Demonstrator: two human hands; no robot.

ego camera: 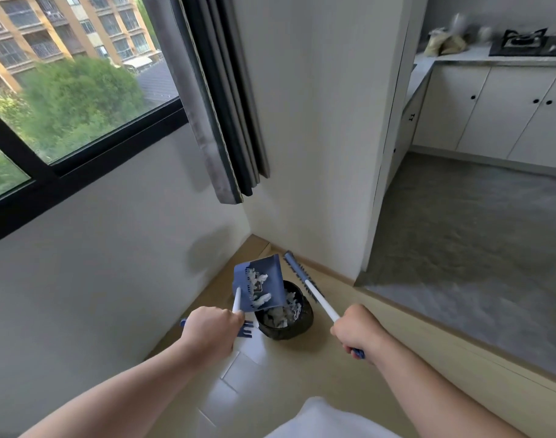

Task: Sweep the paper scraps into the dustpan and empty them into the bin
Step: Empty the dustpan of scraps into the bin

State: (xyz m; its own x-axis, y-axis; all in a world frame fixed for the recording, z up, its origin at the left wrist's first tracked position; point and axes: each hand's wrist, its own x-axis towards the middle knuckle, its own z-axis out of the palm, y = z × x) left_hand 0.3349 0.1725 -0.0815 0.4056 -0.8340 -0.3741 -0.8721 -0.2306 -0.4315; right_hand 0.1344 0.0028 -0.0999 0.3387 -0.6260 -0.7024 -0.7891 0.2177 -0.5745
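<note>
My left hand (208,327) grips the white handle of a blue dustpan (270,279). The pan is tilted over a black bin (297,325) in the corner, with white paper scraps (259,281) lying in it. More scraps (284,314) sit inside the bin. My right hand (354,330) grips the white handle of a blue broom (297,270), whose head is raised just beyond the bin, near the wall's skirting.
The bin stands on pale wood flooring in a corner, below a grey curtain (226,121) and a window (64,90). A wall end (381,184) lies to the right, then a grey kitchen floor (475,241) with white cabinets.
</note>
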